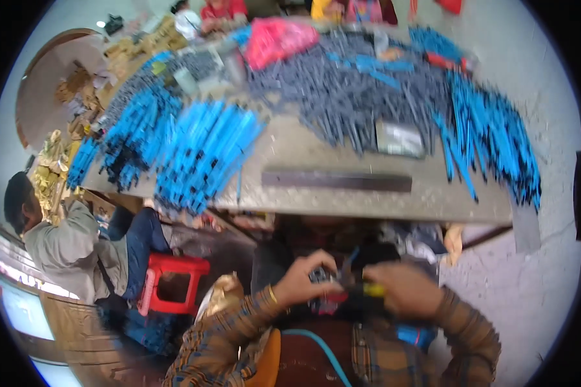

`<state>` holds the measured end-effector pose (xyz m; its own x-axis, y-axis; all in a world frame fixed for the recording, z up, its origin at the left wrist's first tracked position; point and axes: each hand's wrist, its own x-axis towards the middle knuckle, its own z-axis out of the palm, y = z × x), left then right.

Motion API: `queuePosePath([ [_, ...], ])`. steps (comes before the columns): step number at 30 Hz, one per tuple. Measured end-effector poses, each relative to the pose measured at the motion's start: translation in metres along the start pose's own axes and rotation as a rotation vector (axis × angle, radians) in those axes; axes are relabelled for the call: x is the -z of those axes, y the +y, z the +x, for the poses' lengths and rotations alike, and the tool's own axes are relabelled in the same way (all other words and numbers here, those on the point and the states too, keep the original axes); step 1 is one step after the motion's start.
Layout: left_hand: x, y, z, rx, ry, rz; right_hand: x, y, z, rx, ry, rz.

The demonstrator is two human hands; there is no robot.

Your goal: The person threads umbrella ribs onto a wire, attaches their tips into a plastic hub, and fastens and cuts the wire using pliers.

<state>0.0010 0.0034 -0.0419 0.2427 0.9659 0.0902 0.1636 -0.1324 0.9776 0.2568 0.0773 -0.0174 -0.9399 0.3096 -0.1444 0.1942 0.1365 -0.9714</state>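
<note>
Both my hands are over my lap, below the table's near edge. My left hand [301, 281] curls its thumb and fingers around a small dark and grey piece [320, 275], whose kind I cannot make out. Just under that piece shows something red [332, 300]. My right hand [407, 287], smeared by motion, is closed on a yellow-handled tool [373, 289]; the blur hides the tool's kind. Between the hands a thin blue strip [350, 257] sticks up. A light-blue cord [321, 348] curves across my front.
On the table [284, 145] lie bundles of blue sticks [206, 151], a heap of grey strips [342, 90], a dark flat bar [336, 180], a clear box [400, 139] and a pink bag [277, 42]. At left a person [77, 245] sits near a red stool [174, 284].
</note>
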Motion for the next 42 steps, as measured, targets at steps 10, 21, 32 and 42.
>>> queuePosePath([
  [10,0.005,-0.004,0.006,0.040,-0.088,-0.083,-0.004,-0.015,-0.010,-0.040,-0.048,-0.178],
  [21,0.004,-0.012,0.006,0.006,-0.165,-0.043,-0.027,0.015,-0.017,-0.303,-0.220,0.566],
  [32,0.008,-0.012,0.012,-0.031,-0.205,-0.046,-0.031,0.042,-0.014,-0.447,-0.486,1.255],
  [42,0.006,-0.005,0.016,0.044,-0.159,-0.090,-0.010,0.021,-0.007,-0.326,-0.171,0.628],
])
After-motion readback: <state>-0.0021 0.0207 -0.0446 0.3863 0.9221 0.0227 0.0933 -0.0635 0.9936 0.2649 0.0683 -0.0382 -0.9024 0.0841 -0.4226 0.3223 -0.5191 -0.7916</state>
